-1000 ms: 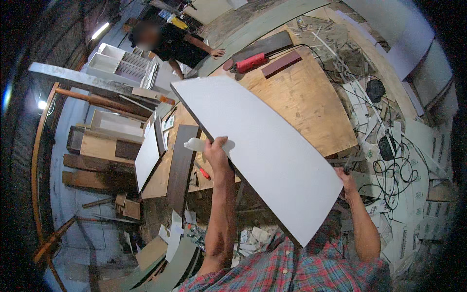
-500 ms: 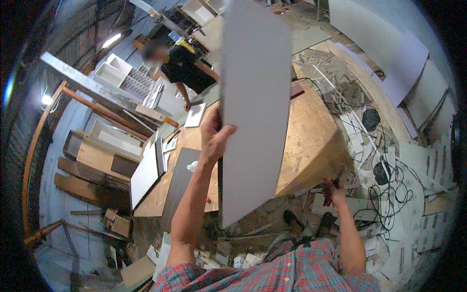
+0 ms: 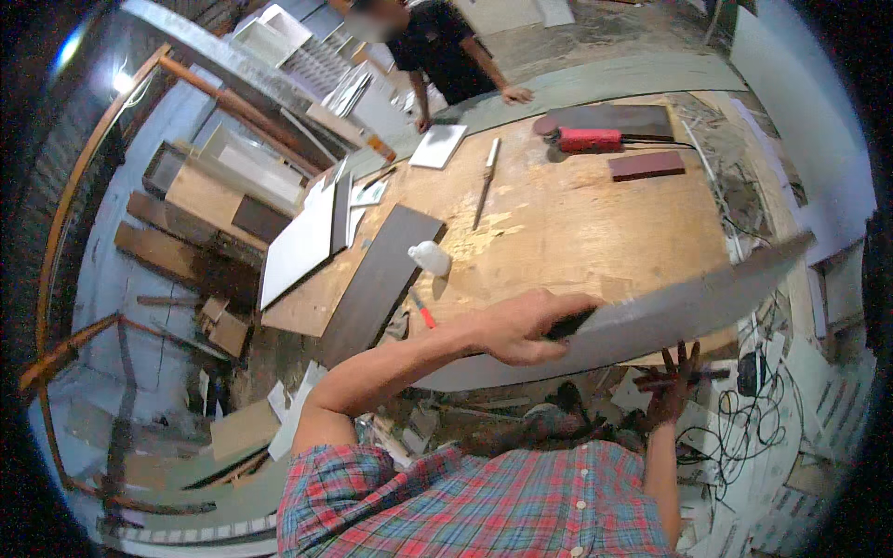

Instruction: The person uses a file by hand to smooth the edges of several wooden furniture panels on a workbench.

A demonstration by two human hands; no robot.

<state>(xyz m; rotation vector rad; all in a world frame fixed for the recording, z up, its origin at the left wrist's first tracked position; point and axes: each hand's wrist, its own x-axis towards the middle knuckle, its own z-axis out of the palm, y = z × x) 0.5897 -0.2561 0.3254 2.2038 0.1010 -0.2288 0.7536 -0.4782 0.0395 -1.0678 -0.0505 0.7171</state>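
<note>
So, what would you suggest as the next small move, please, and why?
I'd probably bring the right hand up to steady the panel: only the left hand clearly grips it, the panel slants across the near side of the workbench, and the right fingers are spread close by its lower edge. Whether that hand holds the dark bar across it, I can't tell.

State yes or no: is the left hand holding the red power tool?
No, the red power tool lies across the table, while the left hand grips the large panel.
</note>
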